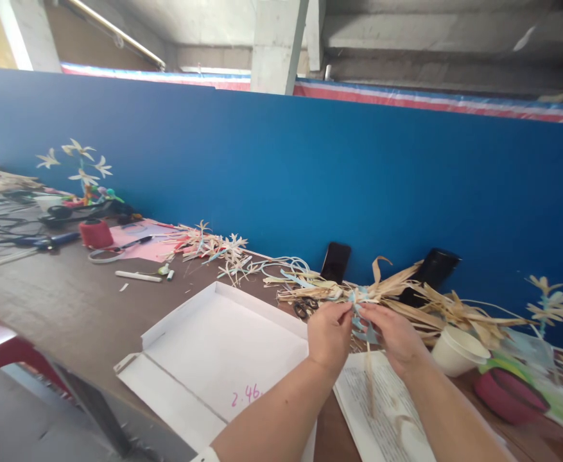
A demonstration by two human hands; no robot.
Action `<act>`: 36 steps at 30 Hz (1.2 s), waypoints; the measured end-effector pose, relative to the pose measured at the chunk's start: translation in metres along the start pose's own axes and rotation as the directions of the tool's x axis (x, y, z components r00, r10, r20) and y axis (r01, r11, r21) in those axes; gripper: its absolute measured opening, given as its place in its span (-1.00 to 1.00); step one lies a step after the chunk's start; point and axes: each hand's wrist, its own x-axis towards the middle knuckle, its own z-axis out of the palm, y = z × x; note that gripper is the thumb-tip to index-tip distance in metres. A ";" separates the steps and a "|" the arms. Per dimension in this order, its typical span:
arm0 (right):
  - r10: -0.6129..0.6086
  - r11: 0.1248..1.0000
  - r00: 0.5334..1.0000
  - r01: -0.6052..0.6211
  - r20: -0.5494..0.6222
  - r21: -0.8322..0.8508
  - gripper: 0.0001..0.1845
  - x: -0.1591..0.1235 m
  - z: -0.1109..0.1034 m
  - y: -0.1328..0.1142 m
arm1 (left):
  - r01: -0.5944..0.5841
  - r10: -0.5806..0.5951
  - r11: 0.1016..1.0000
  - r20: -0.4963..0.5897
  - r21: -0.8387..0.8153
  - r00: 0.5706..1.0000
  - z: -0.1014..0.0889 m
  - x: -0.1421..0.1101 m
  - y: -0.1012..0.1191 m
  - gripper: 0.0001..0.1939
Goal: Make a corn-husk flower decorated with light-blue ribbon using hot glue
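My left hand [330, 335] and my right hand [395, 333] are close together above the table, fingers pinched at the tips. Between them is a small light blue strip [357, 308]; its exact shape is partly hidden by my fingers. A thin straw-coloured strip [370, 378] hangs below my right hand over a printed booklet [353, 385]. Just behind my fingers lies a heap of dried husk strips [397, 282], tan with some pale blue. Black-handled scissors [305, 308] lie beside my left hand, their blades out of sight.
An open white cardboard box [223, 340] lies left of my arms. Paper cups [459, 351] and a dark red container [510, 394] stand at right. Two phones [336, 262] [438, 266] lean against the blue partition [281, 173]. Husk flowers [204, 244] and red thread [95, 234] lie farther left.
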 end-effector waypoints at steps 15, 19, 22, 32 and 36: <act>-0.015 1.000 0.997 0.016 -0.077 0.021 -0.64 0.001 0.008 -0.001 | -0.134 0.135 0.979 0.002 0.153 0.991 -0.007 0.001 0.001 -0.75; -0.052 0.999 0.994 0.052 -0.091 -0.004 -0.69 0.003 0.009 0.001 | -0.158 0.160 0.974 -0.003 0.162 0.987 -0.007 0.001 0.000 -0.74; -0.077 0.997 0.993 0.076 -0.093 -0.016 -0.71 0.003 0.009 0.001 | -0.180 0.185 0.967 -0.007 0.178 0.983 -0.006 0.001 -0.003 -0.74; -0.078 0.996 0.993 0.075 -0.086 -0.038 -0.73 0.004 0.011 0.001 | -0.201 0.208 0.949 -0.003 0.241 0.978 -0.006 0.002 -0.005 -0.74; -0.103 0.993 0.990 0.098 -0.092 -0.063 -0.73 0.005 0.008 0.003 | -0.216 0.223 0.935 0.009 0.281 0.975 -0.005 0.002 -0.005 -0.75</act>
